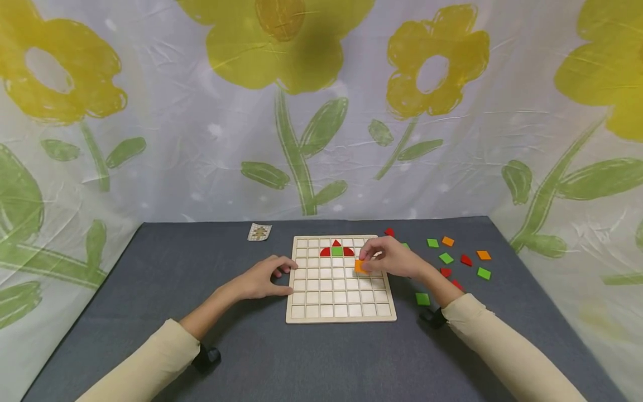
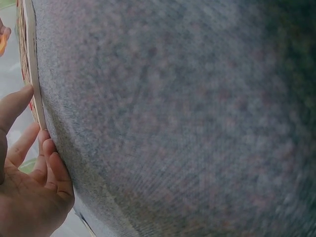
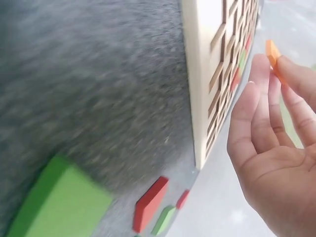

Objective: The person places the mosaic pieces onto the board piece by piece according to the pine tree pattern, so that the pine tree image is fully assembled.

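Grey table (image 1: 251, 357) bears a pale wooden gridded board (image 1: 340, 297), its near edge running left to right. Fingers and thumb apart, the left hand (image 1: 262, 278) touches the board's left edge. The right hand (image 1: 397, 257) pinches an orange tile (image 1: 359, 267) over the board's right side; seen edge-on from the right wrist, its long axis slants. On the board, a red triangle (image 1: 336, 243) points away from the person.

The left sleeve (image 1: 143, 363) and right sleeve (image 1: 507, 352) are plain cream cloth, softly creased. A small black device with a rounded end (image 1: 206, 359) shows beside the left cuff (image 1: 186, 339), a second black device (image 1: 432, 318) beside the right cuff (image 1: 459, 308).
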`<control>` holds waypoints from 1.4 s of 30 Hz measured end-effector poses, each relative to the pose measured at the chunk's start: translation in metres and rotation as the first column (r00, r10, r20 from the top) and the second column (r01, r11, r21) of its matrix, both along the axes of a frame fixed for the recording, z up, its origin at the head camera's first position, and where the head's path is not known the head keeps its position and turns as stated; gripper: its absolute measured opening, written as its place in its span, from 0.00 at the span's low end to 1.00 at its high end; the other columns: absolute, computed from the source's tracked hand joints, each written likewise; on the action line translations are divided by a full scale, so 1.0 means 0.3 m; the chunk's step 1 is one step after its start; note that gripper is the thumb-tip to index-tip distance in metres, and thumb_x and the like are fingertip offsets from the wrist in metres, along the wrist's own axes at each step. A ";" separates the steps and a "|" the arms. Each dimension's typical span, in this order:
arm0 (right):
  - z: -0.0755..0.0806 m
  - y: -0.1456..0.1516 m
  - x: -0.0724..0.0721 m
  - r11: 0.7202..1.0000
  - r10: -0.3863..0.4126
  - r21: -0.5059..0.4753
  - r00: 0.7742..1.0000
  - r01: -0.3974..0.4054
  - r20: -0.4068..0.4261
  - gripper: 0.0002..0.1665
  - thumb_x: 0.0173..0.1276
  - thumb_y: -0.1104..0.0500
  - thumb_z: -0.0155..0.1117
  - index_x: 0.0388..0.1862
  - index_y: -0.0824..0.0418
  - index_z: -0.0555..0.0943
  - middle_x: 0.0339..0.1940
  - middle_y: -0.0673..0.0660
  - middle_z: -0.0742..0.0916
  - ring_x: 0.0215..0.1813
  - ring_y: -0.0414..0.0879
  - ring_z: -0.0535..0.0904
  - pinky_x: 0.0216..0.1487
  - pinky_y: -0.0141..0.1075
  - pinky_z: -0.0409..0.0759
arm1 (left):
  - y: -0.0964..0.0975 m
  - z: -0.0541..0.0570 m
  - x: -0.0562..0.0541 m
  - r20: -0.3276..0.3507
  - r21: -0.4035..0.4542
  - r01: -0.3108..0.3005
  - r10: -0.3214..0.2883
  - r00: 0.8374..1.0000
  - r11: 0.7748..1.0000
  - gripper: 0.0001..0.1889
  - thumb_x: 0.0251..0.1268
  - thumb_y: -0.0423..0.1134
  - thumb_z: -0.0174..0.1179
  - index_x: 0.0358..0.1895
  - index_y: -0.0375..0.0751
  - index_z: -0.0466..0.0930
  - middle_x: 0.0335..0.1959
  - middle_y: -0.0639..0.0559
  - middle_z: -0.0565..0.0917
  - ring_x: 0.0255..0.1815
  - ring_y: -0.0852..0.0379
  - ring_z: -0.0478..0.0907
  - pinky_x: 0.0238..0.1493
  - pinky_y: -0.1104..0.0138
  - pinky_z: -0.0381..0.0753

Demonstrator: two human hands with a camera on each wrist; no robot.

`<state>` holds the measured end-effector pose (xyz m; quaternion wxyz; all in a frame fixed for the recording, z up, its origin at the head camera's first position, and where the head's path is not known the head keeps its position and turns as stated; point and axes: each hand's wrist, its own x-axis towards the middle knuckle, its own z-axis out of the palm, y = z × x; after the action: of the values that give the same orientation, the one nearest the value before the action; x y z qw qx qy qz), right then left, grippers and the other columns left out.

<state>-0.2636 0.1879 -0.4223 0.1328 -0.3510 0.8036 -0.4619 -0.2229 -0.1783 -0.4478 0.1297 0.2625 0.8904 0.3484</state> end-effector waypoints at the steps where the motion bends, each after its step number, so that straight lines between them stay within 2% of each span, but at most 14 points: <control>1: 0.001 -0.008 -0.004 1.000 0.001 -0.002 1.000 -0.001 -0.004 0.08 0.67 0.69 0.71 0.43 0.69 0.83 0.38 0.59 0.85 0.44 0.55 0.80 0.50 0.47 0.81 | 0.000 0.002 0.001 0.000 0.000 0.003 -0.003 1.000 1.000 0.27 0.65 0.40 0.73 0.64 0.37 0.76 0.50 0.46 0.74 0.50 0.46 0.75 0.54 0.50 0.75; 6: 0.010 -0.045 -0.020 1.000 -0.010 0.001 1.000 0.010 -0.001 0.08 0.68 0.68 0.71 0.44 0.69 0.83 0.39 0.59 0.85 0.44 0.55 0.81 0.50 0.47 0.81 | -0.005 0.006 0.002 -0.008 -0.001 0.014 -0.014 1.000 1.000 0.27 0.65 0.40 0.72 0.64 0.37 0.76 0.50 0.46 0.74 0.50 0.46 0.75 0.54 0.51 0.75; 10: -0.004 -0.074 -0.042 1.000 -0.015 -0.005 1.000 0.015 0.012 0.07 0.68 0.69 0.70 0.43 0.70 0.83 0.39 0.60 0.85 0.43 0.54 0.80 0.46 0.45 0.82 | -0.005 0.002 0.000 -0.017 -0.004 0.018 -0.018 1.000 1.000 0.27 0.65 0.41 0.72 0.64 0.38 0.76 0.50 0.46 0.74 0.50 0.47 0.75 0.54 0.51 0.75; 16: -0.026 -0.114 -0.076 1.000 0.003 -0.022 0.999 -0.002 0.044 0.07 0.69 0.71 0.68 0.44 0.72 0.82 0.36 0.64 0.85 0.37 0.59 0.81 0.38 0.50 0.83 | -0.004 0.001 -0.001 -0.005 -0.004 0.010 -0.010 1.000 1.000 0.27 0.65 0.41 0.72 0.64 0.38 0.76 0.50 0.47 0.74 0.50 0.47 0.75 0.55 0.51 0.75; 21: -0.032 -0.141 -0.089 1.000 0.002 -0.007 0.999 -0.002 0.044 0.06 0.69 0.71 0.68 0.44 0.72 0.83 0.35 0.63 0.85 0.35 0.63 0.82 0.39 0.50 0.83 | -0.004 0.002 0.000 -0.004 -0.007 0.008 -0.008 1.000 1.000 0.27 0.65 0.41 0.72 0.64 0.38 0.76 0.50 0.46 0.74 0.50 0.46 0.75 0.54 0.51 0.75; 29: -0.038 -0.161 -0.096 1.000 -0.005 0.009 0.999 0.005 0.039 0.06 0.68 0.73 0.68 0.43 0.74 0.83 0.33 0.63 0.85 0.32 0.62 0.82 0.35 0.47 0.83 | 0.001 -0.002 -0.002 -0.009 -0.007 0.005 -0.006 1.000 1.000 0.27 0.64 0.41 0.73 0.64 0.38 0.76 0.49 0.47 0.74 0.49 0.47 0.75 0.54 0.51 0.75; 35: -0.037 -0.169 -0.093 1.000 0.020 0.010 1.000 -0.020 -0.013 0.05 0.66 0.74 0.68 0.40 0.74 0.82 0.31 0.64 0.85 0.29 0.62 0.80 0.34 0.46 0.83 | 0.001 -0.003 -0.004 -0.007 -0.005 0.001 -0.001 1.000 1.000 0.27 0.64 0.41 0.73 0.63 0.39 0.76 0.49 0.48 0.74 0.49 0.48 0.75 0.54 0.51 0.75; 42: -0.041 -0.184 -0.091 0.994 0.008 0.109 0.994 0.004 -0.107 0.04 0.66 0.71 0.71 0.38 0.69 0.85 0.31 0.55 0.85 0.35 0.50 0.81 0.40 0.37 0.82 | -0.003 -0.003 -0.003 -0.018 0.000 0.015 -0.015 1.000 1.000 0.27 0.65 0.40 0.73 0.64 0.37 0.76 0.50 0.46 0.74 0.49 0.47 0.76 0.54 0.51 0.75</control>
<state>-0.2908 0.1327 -0.4346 0.1088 -0.3684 0.8333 -0.3975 -0.2237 -0.1790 -0.4487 0.1244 0.2720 0.8897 0.3450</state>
